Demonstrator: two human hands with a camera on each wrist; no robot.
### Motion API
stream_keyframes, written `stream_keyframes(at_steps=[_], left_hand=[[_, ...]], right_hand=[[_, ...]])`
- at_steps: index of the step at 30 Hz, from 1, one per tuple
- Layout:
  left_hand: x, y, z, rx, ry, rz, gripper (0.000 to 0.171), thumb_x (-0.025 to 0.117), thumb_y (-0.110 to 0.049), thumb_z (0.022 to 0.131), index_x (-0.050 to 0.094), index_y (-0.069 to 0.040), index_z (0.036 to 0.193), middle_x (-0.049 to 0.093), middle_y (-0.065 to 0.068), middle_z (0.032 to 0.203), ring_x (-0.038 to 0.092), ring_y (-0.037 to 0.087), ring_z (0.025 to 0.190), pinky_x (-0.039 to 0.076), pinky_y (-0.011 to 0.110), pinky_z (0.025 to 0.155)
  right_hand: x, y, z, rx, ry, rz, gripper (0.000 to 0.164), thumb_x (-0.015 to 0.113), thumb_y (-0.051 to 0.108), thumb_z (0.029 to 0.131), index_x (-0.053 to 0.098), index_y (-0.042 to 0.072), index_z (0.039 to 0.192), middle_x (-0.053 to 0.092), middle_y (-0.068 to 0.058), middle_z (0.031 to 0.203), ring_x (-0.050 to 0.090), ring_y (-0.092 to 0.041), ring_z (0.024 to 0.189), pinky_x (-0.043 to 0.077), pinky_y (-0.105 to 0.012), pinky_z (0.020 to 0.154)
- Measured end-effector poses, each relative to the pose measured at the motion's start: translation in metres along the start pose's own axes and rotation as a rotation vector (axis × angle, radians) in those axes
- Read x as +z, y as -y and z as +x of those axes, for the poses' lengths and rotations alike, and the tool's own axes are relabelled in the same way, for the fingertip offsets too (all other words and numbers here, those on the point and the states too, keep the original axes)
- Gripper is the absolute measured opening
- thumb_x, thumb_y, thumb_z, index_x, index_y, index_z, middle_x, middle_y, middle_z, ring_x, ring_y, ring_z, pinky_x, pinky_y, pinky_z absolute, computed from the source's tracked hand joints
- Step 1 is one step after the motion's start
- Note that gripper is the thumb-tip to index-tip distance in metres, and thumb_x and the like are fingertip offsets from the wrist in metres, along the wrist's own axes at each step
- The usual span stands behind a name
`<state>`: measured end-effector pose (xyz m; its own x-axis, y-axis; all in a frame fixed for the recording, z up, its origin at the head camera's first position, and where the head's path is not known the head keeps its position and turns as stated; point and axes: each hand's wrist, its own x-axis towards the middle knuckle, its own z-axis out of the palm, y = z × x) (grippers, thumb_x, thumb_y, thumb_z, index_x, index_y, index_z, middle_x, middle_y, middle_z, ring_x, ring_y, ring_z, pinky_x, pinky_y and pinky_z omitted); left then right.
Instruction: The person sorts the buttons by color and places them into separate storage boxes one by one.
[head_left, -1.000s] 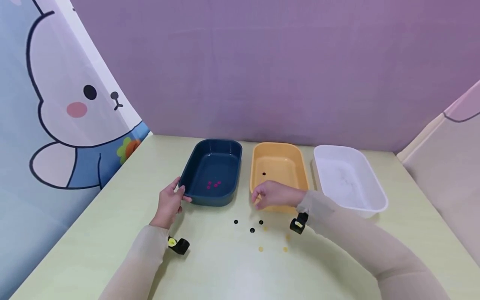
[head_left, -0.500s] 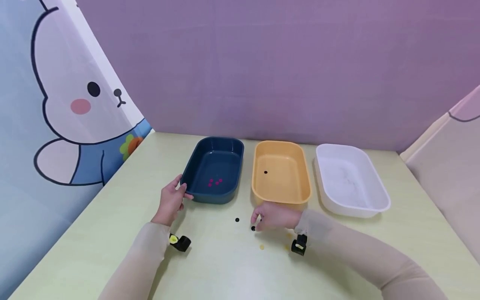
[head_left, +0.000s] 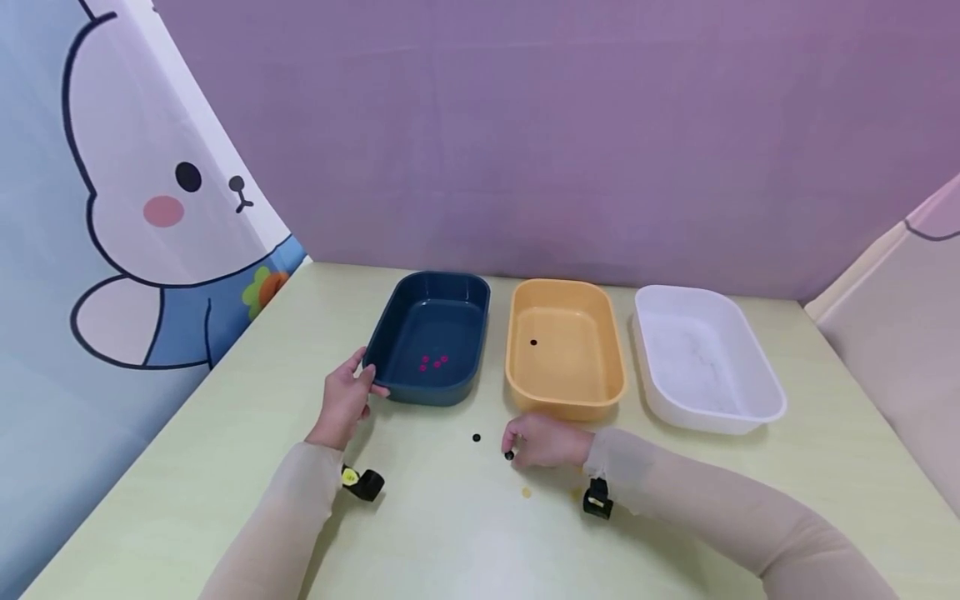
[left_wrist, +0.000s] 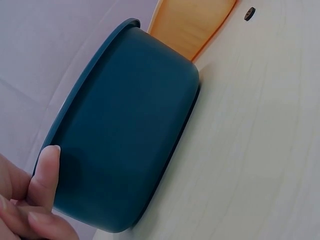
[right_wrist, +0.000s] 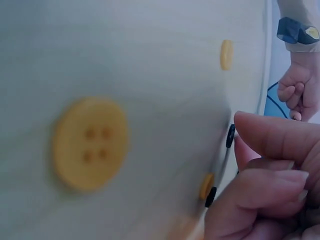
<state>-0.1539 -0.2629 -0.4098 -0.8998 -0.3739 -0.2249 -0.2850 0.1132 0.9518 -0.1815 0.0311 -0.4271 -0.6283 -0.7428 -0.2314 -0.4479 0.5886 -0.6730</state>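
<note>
My left hand (head_left: 345, 404) grips the near left corner of the dark blue plastic tray (head_left: 427, 395), a fingertip lying against its outer wall in the left wrist view. Several pink buttons (head_left: 437, 364) lie inside that tray. Just in front of the yellow tray (head_left: 566, 408), my right hand (head_left: 551, 440) is low over the table and pinches a black button (head_left: 509, 455) at its fingertips. In the right wrist view a second black button (right_wrist: 210, 196) sits beside a yellow button (right_wrist: 206, 186) under the fingers. Another black button (head_left: 476, 437) lies to the left.
One black button (head_left: 533, 342) is inside the yellow tray. A white tray (head_left: 750, 422) stands at the right. Nearer the front lie yellow buttons (head_left: 527, 492), partly covered by the right arm. A purple cloth (head_left: 525, 142) hangs behind the table.
My right hand has come down from the yellow tray's front edge to the table, its fingertips now on a black button. The left hand keeps its grip on the blue tray.
</note>
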Motion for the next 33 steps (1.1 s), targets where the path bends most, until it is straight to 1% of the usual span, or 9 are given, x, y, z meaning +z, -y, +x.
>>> stream_keyframes(at_steps=[6,13,16,18,19,22,25,29,33], left_hand=[[0.003,0.0,0.0,-0.011,-0.024,-0.024,0.052,0.04,-0.015,0.104,0.023,-0.01,0.153,0.061,-0.007,0.056,0.042,0.006,0.038,0.027,0.019,0.037],[0.006,0.002,0.0,-0.009,-0.043,-0.025,0.052,0.04,-0.014,0.104,0.024,-0.01,0.153,0.061,-0.008,0.055,0.042,0.006,0.039,0.029,0.019,0.038],[0.006,0.001,-0.001,-0.016,-0.049,-0.019,0.052,0.039,-0.015,0.104,0.024,-0.01,0.153,0.061,-0.009,0.055,0.042,0.007,0.04,0.03,0.019,0.039],[0.005,0.0,-0.001,-0.021,-0.049,-0.016,0.052,0.038,-0.015,0.104,0.023,-0.01,0.153,0.061,-0.009,0.055,0.046,0.006,0.043,0.031,0.019,0.04],[0.005,-0.001,-0.002,-0.023,-0.046,-0.015,0.052,0.038,-0.015,0.104,0.023,-0.01,0.153,0.061,-0.009,0.056,0.046,0.006,0.043,0.032,0.019,0.04],[0.004,-0.002,-0.004,-0.019,-0.023,-0.023,0.052,0.037,-0.014,0.104,0.02,-0.008,0.153,0.061,-0.008,0.056,0.048,0.006,0.043,0.034,0.02,0.041],[0.003,-0.004,-0.005,-0.005,0.004,-0.027,0.053,0.037,-0.013,0.104,0.019,-0.007,0.153,0.061,-0.008,0.057,0.041,0.006,0.038,0.036,0.019,0.04],[0.0,-0.005,-0.005,0.003,0.033,-0.025,0.057,0.043,-0.011,0.102,0.018,-0.006,0.153,0.062,-0.01,0.058,0.037,0.004,0.035,0.037,0.018,0.039],[0.0,-0.006,-0.004,-0.01,0.064,-0.022,0.062,0.047,-0.01,0.101,0.016,-0.007,0.154,0.063,-0.009,0.059,0.037,0.004,0.036,0.038,0.018,0.04]], right_hand=[[0.0,-0.003,0.001,-0.017,-0.01,0.015,0.016,0.074,0.0,0.075,0.066,0.01,0.084,0.052,0.004,0.074,0.046,-0.014,0.071,0.039,-0.029,0.068],[0.0,-0.005,0.004,0.022,0.004,0.037,0.018,0.073,-0.003,0.075,0.064,0.01,0.084,0.051,0.002,0.074,0.047,-0.014,0.068,0.04,-0.027,0.064],[-0.001,-0.004,0.004,0.022,0.009,0.015,0.019,0.074,-0.003,0.075,0.065,0.011,0.085,0.057,0.003,0.08,0.049,-0.014,0.074,0.044,-0.031,0.072],[-0.001,-0.003,0.004,0.024,0.014,0.002,0.019,0.074,-0.002,0.075,0.065,0.011,0.085,0.059,0.003,0.084,0.05,-0.015,0.077,0.044,-0.033,0.076],[-0.001,-0.003,0.005,0.026,0.017,-0.006,0.019,0.074,-0.001,0.075,0.065,0.012,0.085,0.06,0.004,0.085,0.05,-0.014,0.079,0.044,-0.034,0.078],[-0.002,-0.005,0.005,0.044,0.032,-0.007,0.018,0.074,-0.001,0.076,0.064,0.013,0.083,0.059,0.003,0.082,0.05,-0.015,0.077,0.043,-0.034,0.075],[-0.004,-0.006,0.005,0.045,0.038,-0.027,0.018,0.073,-0.001,0.076,0.064,0.013,0.082,0.06,0.004,0.082,0.051,-0.014,0.078,0.044,-0.035,0.078],[-0.009,-0.005,0.002,0.009,0.038,-0.086,0.017,0.072,-0.001,0.076,0.064,0.013,0.082,0.063,0.007,0.085,0.054,-0.011,0.079,0.047,-0.033,0.082],[-0.011,-0.004,0.001,0.019,0.048,-0.106,0.017,0.072,-0.001,0.078,0.064,0.014,0.081,0.062,0.008,0.084,0.054,-0.011,0.078,0.047,-0.032,0.08]])
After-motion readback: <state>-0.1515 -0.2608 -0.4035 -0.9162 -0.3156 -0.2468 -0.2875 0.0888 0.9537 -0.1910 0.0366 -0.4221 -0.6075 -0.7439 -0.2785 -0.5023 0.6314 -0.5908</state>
